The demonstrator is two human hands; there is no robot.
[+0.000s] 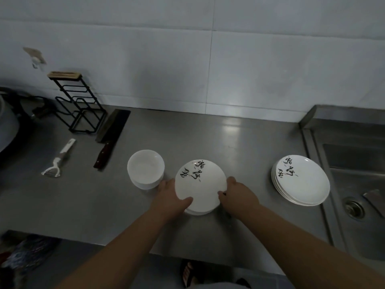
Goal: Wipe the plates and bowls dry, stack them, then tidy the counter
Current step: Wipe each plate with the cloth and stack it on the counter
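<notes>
Steel surface [208,138] under grey wall tiles, sink [354,184] at right. Central white plate stack [200,184] with black brush lettering, gripped at both rims by left hand [168,195] and right hand [237,195]. Second plate stack [302,180] near sink, bowls [145,170] just left, cleaver [110,134] and peeler [58,159] beyond.

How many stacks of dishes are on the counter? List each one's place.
3: a bowl stack left, a plate stack held between both hands, another plate stack by the sink.

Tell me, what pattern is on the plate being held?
White plate with black brush-style calligraphy near its far rim; head view.
</notes>
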